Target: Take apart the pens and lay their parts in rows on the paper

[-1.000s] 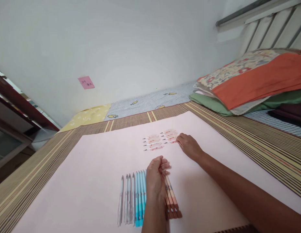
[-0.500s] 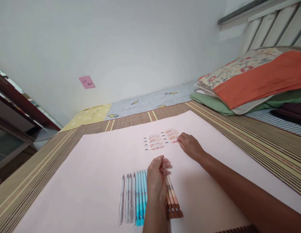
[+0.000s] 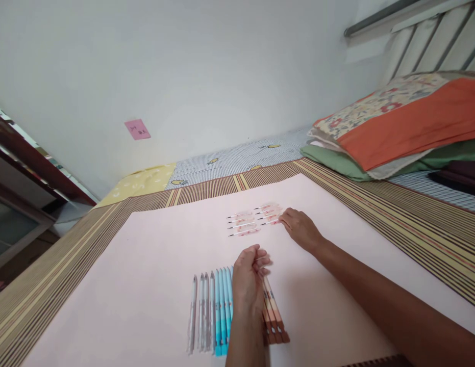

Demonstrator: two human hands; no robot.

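Note:
Two columns of slim white pen refills (image 3: 242, 225) with dark tips lie on the pink sheet, their rear parts in clear sleeves with a pinkish print. My right hand (image 3: 300, 229) is closed, its fingertips pinched at the rear end of the lowest refill (image 3: 270, 222) in the right column. Nearer to me, my left hand (image 3: 250, 267) hovers with loosely bent fingers apart and nothing visible in them. Below it is a row of pens: clear pens (image 3: 201, 313), blue pens (image 3: 221, 311) and peach-brown pens (image 3: 275, 318). My left wrist and forearm hide the row's middle.
The large pink sheet (image 3: 145, 285) covers much of a striped mat (image 3: 95, 244). Folded bedding (image 3: 409, 127) in orange, green and floral cloth is piled at the right. A white wall (image 3: 222, 76) with a pink note (image 3: 137, 129) rises behind.

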